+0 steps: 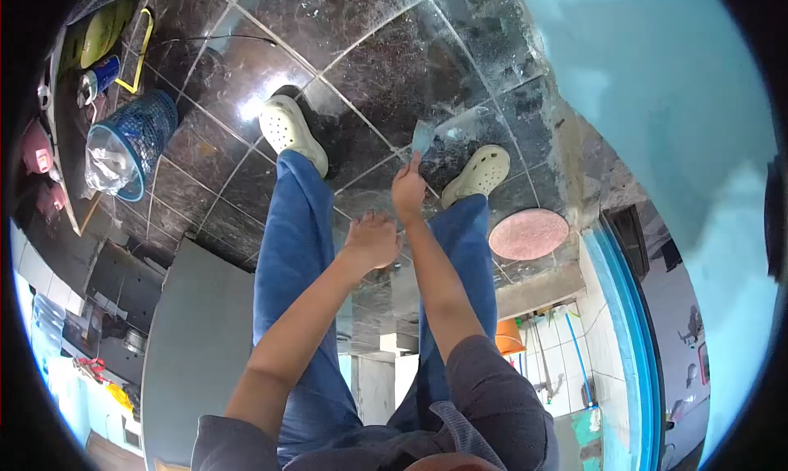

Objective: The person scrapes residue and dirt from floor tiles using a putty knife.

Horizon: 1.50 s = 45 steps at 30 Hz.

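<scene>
My right hand is closed around the near end of a small, flat, pale-blue piece. Its exact kind I cannot make out; it looks like a scraper blade. The piece points forward, low over or on the dark tiled floor, between my two pale clogs. Close to my right wrist, my left hand is held out with its fingers apart and nothing in them.
My left clog and right clog stand on the tiles. A blue mesh bin is at the left. Beside the right foot lies a round pink mat. A light-blue wall rises at the right, near a blue door frame.
</scene>
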Available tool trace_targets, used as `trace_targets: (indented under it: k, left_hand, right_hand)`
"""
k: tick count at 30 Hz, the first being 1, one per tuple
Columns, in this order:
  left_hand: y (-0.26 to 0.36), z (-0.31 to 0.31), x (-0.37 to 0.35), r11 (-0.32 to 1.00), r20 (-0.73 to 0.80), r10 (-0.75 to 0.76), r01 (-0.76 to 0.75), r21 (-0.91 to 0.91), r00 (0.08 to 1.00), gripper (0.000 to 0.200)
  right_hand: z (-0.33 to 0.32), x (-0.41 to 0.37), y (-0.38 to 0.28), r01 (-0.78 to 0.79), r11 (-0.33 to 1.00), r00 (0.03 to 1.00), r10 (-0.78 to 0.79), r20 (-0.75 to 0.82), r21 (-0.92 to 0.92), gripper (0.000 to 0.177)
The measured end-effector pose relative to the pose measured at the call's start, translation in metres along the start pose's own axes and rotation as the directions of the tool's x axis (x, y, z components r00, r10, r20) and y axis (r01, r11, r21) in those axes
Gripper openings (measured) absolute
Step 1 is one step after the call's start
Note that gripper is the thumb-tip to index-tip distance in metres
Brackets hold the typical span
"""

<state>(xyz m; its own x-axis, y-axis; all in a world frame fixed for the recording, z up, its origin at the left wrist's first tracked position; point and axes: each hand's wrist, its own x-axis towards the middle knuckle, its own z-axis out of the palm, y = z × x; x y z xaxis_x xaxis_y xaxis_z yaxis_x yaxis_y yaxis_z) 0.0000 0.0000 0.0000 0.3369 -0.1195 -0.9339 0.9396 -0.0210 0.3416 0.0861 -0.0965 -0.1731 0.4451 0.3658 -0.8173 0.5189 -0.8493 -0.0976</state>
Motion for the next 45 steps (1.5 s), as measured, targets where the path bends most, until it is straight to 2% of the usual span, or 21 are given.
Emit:
trace_targets:
  k: [2, 3, 7, 8, 9, 11, 15, 17, 18, 21, 23, 25, 26, 28, 31, 33, 36, 38, 41, 43, 45]
  left_hand:
    - [0.003, 0.001, -0.008, 0.999, 0.032, -0.001, 0.002, -0.045, 0.999, 0.044]
    - [-0.011, -0.027, 0.020, 1.000, -0.109, -0.021, 0.022, 0.002, 0.994, 0.044]
    - [-0.006, 0.002, 0.000, 0.999, -0.008, -0.035, 0.035, 0.011, 0.999, 0.044]
    - [-0.005, 0.002, 0.002, 0.999, -0.040, -0.027, 0.028, 0.027, 0.999, 0.044]
    - [-0.004, -0.001, 0.003, 0.999, -0.051, -0.022, 0.023, 0.030, 0.998, 0.044]
    - [-0.003, -0.005, 0.001, 1.000, -0.040, -0.005, 0.006, 0.017, 0.999, 0.043]
    - [-0.007, -0.012, 0.005, 0.999, -0.017, -0.050, 0.050, -0.003, 0.999, 0.043]
    - [-0.009, -0.003, 0.005, 0.999, -0.065, -0.036, 0.037, 0.013, 0.997, 0.043]
    - [-0.007, 0.001, 0.003, 0.999, -0.056, -0.037, 0.037, 0.012, 0.998, 0.043]
    - [0.002, -0.005, 0.002, 0.998, -0.049, -0.014, 0.017, 0.060, 0.999, 0.042]
    - [0.005, -0.014, 0.001, 0.999, 0.011, 0.001, -0.001, 0.038, 1.000, 0.042]
    - [0.000, -0.011, 0.003, 0.999, -0.046, -0.011, 0.012, 0.034, 0.999, 0.043]
    - [-0.002, -0.008, 0.004, 0.999, -0.100, -0.025, 0.028, 0.027, 0.995, 0.043]
    - [-0.001, -0.007, 0.002, 0.998, -0.064, -0.041, 0.044, 0.046, 0.997, 0.043]
    - [0.005, -0.001, 0.005, 0.998, -0.037, -0.018, 0.021, 0.066, 0.999, 0.042]
    - [0.007, -0.003, 0.005, 0.998, -0.029, -0.001, 0.002, 0.066, 1.000, 0.042]
    - [0.003, -0.012, 0.007, 1.000, -0.002, -0.024, 0.024, 0.005, 1.000, 0.042]
    - [0.000, -0.010, 0.008, 0.999, -0.058, -0.038, 0.039, 0.024, 0.998, 0.043]
    - [0.006, -0.007, 0.007, 0.998, 0.007, -0.010, 0.010, 0.059, 1.000, 0.043]
    - [0.008, -0.004, 0.009, 0.999, 0.001, -0.001, 0.001, 0.039, 1.000, 0.043]
    - [0.010, -0.006, 0.007, 1.000, 0.007, 0.003, -0.003, 0.019, 1.000, 0.043]
  right_hand:
    - [-0.006, -0.015, 0.011, -0.037, 0.999, 0.999, 0.037, -0.036, 0.003, 0.051]
    - [-0.005, 0.054, -0.033, 0.080, 0.992, 0.977, -0.059, -0.204, 0.098, 0.050]
    - [-0.038, 0.062, -0.028, -0.035, 0.989, 0.936, 0.082, -0.342, 0.142, 0.049]
    - [-0.023, 0.060, -0.019, 0.080, 0.987, 0.899, -0.012, -0.438, 0.137, 0.048]
    - [-0.012, 0.047, -0.016, 0.088, 0.987, 0.894, -0.017, -0.447, 0.138, 0.048]
    - [0.005, 0.010, -0.006, 0.043, 0.987, 0.973, -0.005, -0.232, 0.158, 0.048]
    - [0.016, 0.016, 0.015, -0.082, 0.987, 0.968, 0.112, -0.225, 0.139, 0.049]
    - [0.018, 0.046, 0.025, 0.024, 0.992, 0.864, 0.043, -0.502, 0.126, 0.049]
    - [0.001, 0.041, 0.009, -0.088, 0.975, 0.913, 0.161, -0.376, 0.206, 0.048]
    - [-0.004, 0.016, 0.000, -0.102, 0.978, 0.968, 0.139, -0.207, 0.181, 0.047]
    - [0.010, 0.018, 0.016, -0.077, 0.993, 0.974, 0.094, -0.207, 0.089, 0.047]
    - [0.008, 0.033, 0.034, 0.086, 0.996, 0.909, -0.074, -0.409, 0.010, 0.049]
    - [0.001, 0.052, 0.041, 0.086, 0.996, 0.913, -0.075, -0.402, 0.009, 0.049]
    - [-0.021, 0.086, 0.039, -0.111, 0.932, 0.927, 0.223, -0.303, 0.346, 0.050]
    - [-0.039, 0.049, 0.004, -0.049, 0.992, 0.930, 0.088, -0.357, 0.116, 0.050]
    - [-0.023, 0.037, 0.018, 0.037, 0.990, 0.947, 0.009, -0.323, 0.137, 0.050]
    - [-0.025, 0.046, 0.028, -0.012, 0.996, 0.988, 0.025, -0.154, 0.083, 0.049]
    - [-0.041, 0.091, 0.041, 0.094, 0.968, 0.890, 0.023, -0.455, 0.234, 0.049]
    - [-0.060, 0.100, 0.033, -0.042, 0.973, 0.915, 0.129, -0.383, 0.228, 0.048]
    - [-0.050, 0.080, 0.042, 0.098, 0.988, 0.876, -0.027, -0.481, 0.122, 0.049]
    - [-0.065, 0.037, 0.021, -0.026, 1.000, 0.996, 0.027, -0.083, 0.013, 0.050]
